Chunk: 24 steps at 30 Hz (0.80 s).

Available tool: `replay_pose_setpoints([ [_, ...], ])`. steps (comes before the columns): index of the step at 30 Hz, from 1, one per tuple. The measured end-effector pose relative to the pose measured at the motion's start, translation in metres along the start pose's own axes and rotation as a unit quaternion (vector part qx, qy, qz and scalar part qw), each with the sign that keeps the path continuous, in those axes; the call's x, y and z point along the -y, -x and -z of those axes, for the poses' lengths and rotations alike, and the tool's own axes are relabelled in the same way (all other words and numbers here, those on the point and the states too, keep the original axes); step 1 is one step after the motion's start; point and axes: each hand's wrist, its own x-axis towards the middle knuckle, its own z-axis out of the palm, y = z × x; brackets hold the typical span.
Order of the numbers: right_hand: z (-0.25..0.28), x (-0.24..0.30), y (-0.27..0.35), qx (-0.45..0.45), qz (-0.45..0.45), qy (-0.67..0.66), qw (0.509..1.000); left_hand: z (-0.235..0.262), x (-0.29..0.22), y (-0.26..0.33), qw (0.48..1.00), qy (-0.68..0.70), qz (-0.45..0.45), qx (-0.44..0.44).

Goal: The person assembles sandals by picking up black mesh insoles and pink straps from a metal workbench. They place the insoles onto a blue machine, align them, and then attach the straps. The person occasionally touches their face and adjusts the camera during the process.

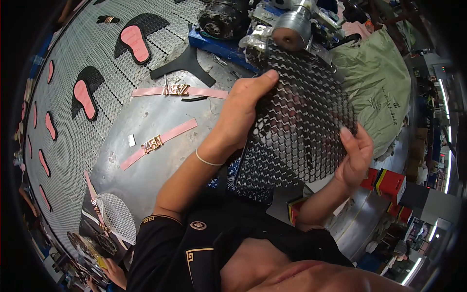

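A sheet of black netted material (pixel 306 131) stretches between my two hands, its upper end against the metal head of a machine (pixel 292 34). My left hand (pixel 245 102) grips its left edge, thumb on top, the other fingers hidden beneath. Lower down, at the right edge, my right hand (pixel 355 153) pinches the sheet between thumb and fingers. Left of my left hand, a pink strap (pixel 206 92) with a gold-coloured letter buckle lies on the metal table (pixel 170 121). Nearer me is a second pink strap (pixel 182 130) with a similar buckle.
A black three-armed piece (pixel 187 68) lies beside the machine's blue base (pixel 219 47). On the left, a pale mesh surface (pixel 87 44) carries several pink insoles (pixel 134 43). A green sack (pixel 377 82) and red boxes (pixel 391 185) stand right. Another person's hand (pixel 115 272) shows lower left.
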Motion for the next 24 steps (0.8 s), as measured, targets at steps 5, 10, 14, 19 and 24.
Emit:
replay_pose_setpoints([
  [5,-0.040,-0.005,-0.027,0.064,0.004,0.065,0.996,0.027,-0.013,0.025,0.995,-0.061,-0.041,-0.070],
  [10,-0.062,-0.009,-0.035,0.062,0.010,0.118,0.991,0.057,0.007,0.059,0.968,-0.175,-0.115,-0.136],
  [14,-0.063,-0.009,-0.030,0.002,0.050,0.217,0.975,0.036,0.034,0.082,0.986,-0.127,-0.005,-0.109],
  [19,-0.041,-0.006,-0.026,-0.060,0.119,0.222,0.966,0.008,0.069,0.067,0.997,-0.069,0.024,0.038],
  [24,-0.040,-0.012,-0.019,-0.062,0.119,0.210,0.969,0.006,0.080,0.053,1.000,0.010,-0.009,0.024],
])
